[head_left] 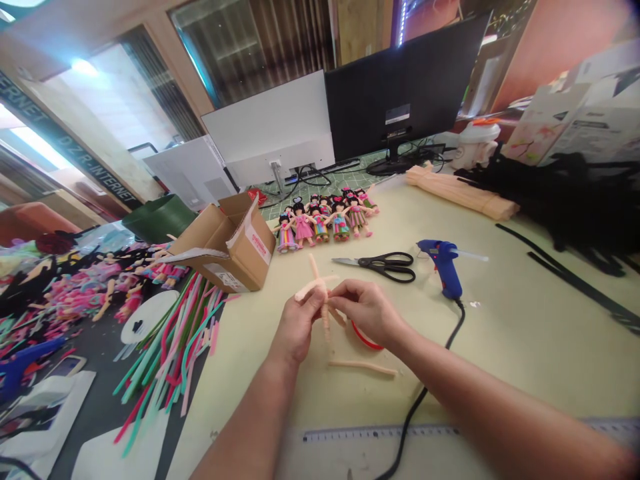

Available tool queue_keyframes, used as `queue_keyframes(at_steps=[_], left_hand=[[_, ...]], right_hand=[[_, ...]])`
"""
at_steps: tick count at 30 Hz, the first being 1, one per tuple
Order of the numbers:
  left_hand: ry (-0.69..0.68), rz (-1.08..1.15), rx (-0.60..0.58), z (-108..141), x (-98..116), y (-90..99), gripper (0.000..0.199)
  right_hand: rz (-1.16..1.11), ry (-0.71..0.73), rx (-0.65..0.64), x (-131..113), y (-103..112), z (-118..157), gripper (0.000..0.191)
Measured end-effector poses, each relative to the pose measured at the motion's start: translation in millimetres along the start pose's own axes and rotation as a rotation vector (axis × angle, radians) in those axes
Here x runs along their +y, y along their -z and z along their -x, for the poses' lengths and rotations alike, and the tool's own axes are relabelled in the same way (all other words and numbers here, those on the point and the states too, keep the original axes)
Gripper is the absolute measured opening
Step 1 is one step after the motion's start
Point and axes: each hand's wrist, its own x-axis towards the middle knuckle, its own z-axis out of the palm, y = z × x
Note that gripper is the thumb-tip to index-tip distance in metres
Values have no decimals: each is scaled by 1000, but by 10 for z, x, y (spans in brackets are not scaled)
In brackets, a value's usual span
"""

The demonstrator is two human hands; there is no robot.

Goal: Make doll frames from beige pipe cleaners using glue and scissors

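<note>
Peach pipe cleaners (pixel 314 268), bent and joined into a small figure with limbs, are pinched between both hands. My left hand (pixel 299 323) grips the figure at its middle from the left. From the right, my right hand (pixel 367 307) has its fingertips closed on the same figure. A loose peach pipe cleaner (pixel 363 367) lies on the table below the hands. Partly hidden under my right hand is a red ring-shaped strip (pixel 367 337). Black-handled scissors (pixel 383 265) rest just beyond the hands, and a blue glue gun (pixel 443 263) lies to their right.
Finished small dolls (pixel 325 219) stand grouped at the back. To the left are a cardboard box (pixel 230 243) and coloured pipe cleaners (pixel 175 347). Peach (pixel 463 191) and black bundles (pixel 575 200) lie right. The glue gun's cord (pixel 425 393) crosses a ruler (pixel 350 433) in front.
</note>
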Motion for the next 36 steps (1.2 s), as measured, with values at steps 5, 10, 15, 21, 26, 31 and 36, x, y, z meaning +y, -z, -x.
queue_keyframes(at_steps=[5, 10, 15, 21, 26, 31, 36], left_hand=[[20, -9, -39, -20, -11, 30, 29], [22, -12, -72, -46, -51, 62, 29], [4, -11, 2, -59, -71, 51, 26], [40, -3, 59, -53, -58, 36, 27], [56, 47, 35, -36, -21, 35, 27], [125, 74, 63, -43, -22, 62, 31], [114, 20, 16, -53, -22, 84, 27]], right_hand=[[-37, -70, 6, -8, 6, -16, 11], [-79, -107, 6, -6, 11, -19, 12], [-81, -139, 23, -6, -6, 5, 15], [12, -91, 28, 32, -40, 8, 13], [-41, -106, 13, 32, -38, -12, 13], [-238, -155, -31, 50, -52, -37, 15], [-277, -213, -67, 115, -51, -37, 23]])
